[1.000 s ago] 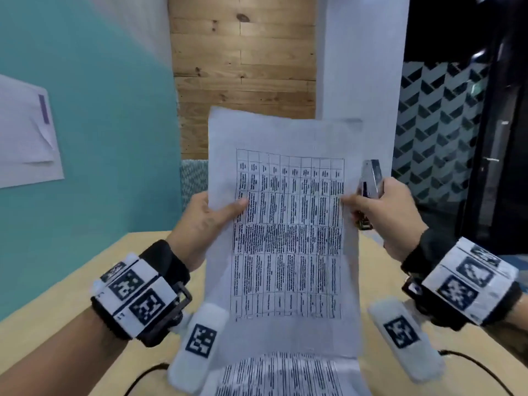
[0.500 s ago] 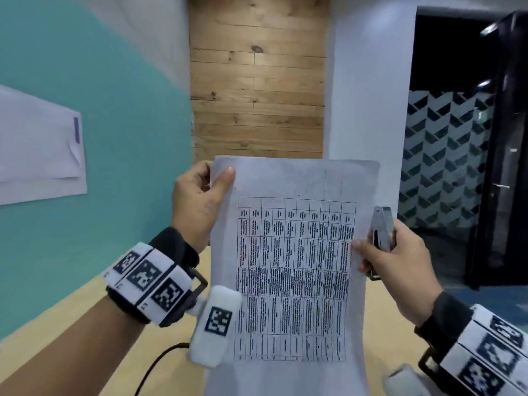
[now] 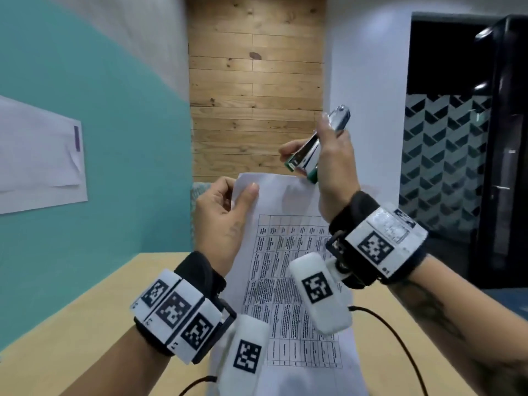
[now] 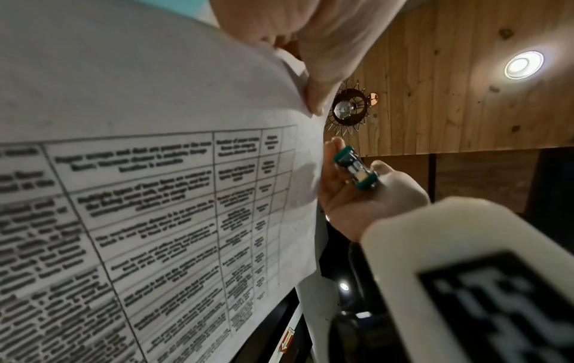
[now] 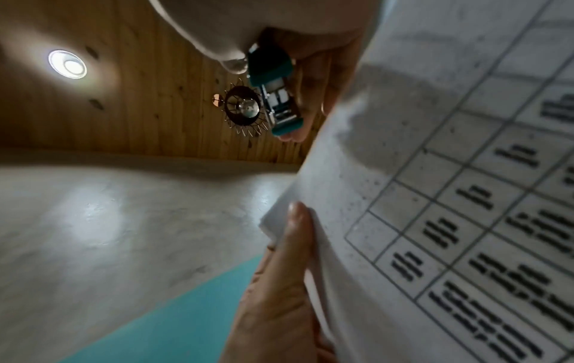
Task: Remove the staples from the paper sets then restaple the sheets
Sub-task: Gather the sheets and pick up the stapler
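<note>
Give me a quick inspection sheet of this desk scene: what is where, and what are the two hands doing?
Surface: light wooden table, only partly in view.
Job's things: printed sheets held up above the table; stapler, silver with green ends, raised above their top edge, apart from it.
Clutter: nothing seen.
Hands: left hand pinches the sheets' top left corner; right hand grips the stapler.
Cables: black cables trail from the wrist cameras.
Surroundings: teal wall with a paper notice, wood panelling, dark doorway at right.
</note>
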Motion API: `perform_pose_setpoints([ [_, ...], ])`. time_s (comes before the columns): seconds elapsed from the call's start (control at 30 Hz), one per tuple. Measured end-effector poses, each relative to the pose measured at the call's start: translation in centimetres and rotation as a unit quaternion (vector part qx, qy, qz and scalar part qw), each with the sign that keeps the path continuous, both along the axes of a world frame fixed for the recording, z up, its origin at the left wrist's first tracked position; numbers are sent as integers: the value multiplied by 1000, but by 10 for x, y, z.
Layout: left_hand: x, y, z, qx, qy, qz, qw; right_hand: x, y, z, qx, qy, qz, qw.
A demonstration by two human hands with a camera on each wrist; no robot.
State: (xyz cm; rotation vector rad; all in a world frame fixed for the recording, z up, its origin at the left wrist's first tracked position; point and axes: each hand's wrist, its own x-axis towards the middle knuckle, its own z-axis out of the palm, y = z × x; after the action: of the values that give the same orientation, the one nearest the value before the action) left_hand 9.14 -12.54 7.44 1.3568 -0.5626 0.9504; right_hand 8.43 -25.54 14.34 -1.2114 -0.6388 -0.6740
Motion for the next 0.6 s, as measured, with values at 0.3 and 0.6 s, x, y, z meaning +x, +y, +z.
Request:
perform_pose_setpoints([
  [0.3,-8,-3,-7,49,-57,80,994,7,25,-7,-143,-110,-227,957],
  [0.6,-7,-9,-3,36,-83,112,990,8,36,-12,-240,-126,-312,910],
])
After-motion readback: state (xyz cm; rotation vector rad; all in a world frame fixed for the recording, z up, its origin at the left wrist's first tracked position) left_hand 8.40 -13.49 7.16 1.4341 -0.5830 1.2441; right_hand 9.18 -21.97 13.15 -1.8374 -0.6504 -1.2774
